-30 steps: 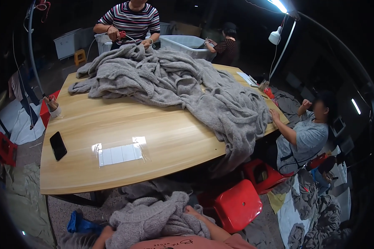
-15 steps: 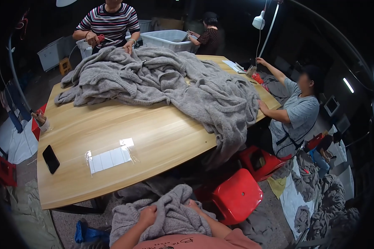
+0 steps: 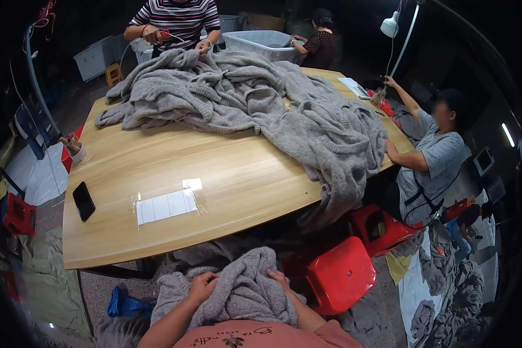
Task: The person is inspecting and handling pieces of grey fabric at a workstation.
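Observation:
A grey knitted garment (image 3: 238,290) lies bunched in my lap, below the table's near edge. My left hand (image 3: 203,286) is closed on its left side, fingers curled into the knit. On the right side my right hand (image 3: 279,280) grips the same garment, with its fingertips partly hidden in the folds. Which part of the garment each hand holds cannot be made out. A large heap of similar grey knitwear (image 3: 214,104) covers the far and right side of the wooden table (image 3: 122,174), hanging over its right edge.
A phone (image 3: 84,201) and taped-down white paper strips (image 3: 167,207) lie on the table. Red stools (image 3: 342,275) stand close on my right. Across the table, a person in stripes (image 3: 174,23) holds a red-handled tool; another person (image 3: 438,139) sits at the right edge.
The view has shifted, so the table and people sit further right in it. My left hand's fingers have loosened a little on the garment, and its fold has dropped slightly between my hands.

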`<action>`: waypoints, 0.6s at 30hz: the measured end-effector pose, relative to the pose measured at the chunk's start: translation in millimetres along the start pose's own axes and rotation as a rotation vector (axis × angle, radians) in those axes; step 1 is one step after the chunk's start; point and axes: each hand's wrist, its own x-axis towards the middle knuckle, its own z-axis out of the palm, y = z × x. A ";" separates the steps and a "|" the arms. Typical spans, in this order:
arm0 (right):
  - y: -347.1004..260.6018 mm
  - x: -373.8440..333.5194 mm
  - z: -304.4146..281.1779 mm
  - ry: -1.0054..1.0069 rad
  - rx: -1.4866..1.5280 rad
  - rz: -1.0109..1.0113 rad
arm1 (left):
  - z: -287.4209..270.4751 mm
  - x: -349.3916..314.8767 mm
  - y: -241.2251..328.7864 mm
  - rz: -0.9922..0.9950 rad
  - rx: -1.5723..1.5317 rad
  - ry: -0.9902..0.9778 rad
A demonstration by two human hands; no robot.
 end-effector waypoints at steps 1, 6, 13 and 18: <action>-3.8 -5.0 17.2 0.066 -0.013 -0.003 | -0.5 0.3 -2.8 0.007 -0.004 0.000; 9.1 0.5 11.7 0.188 -0.270 -0.093 | -1.8 0.4 0.4 -0.054 -0.067 -0.021; 15.3 4.1 13.8 0.044 -0.629 -0.348 | -9.5 7.2 13.1 -0.078 -0.035 -0.132; -27.8 -52.6 110.2 -0.264 -1.294 -0.880 | -31.8 14.4 109.1 0.015 -0.071 -0.392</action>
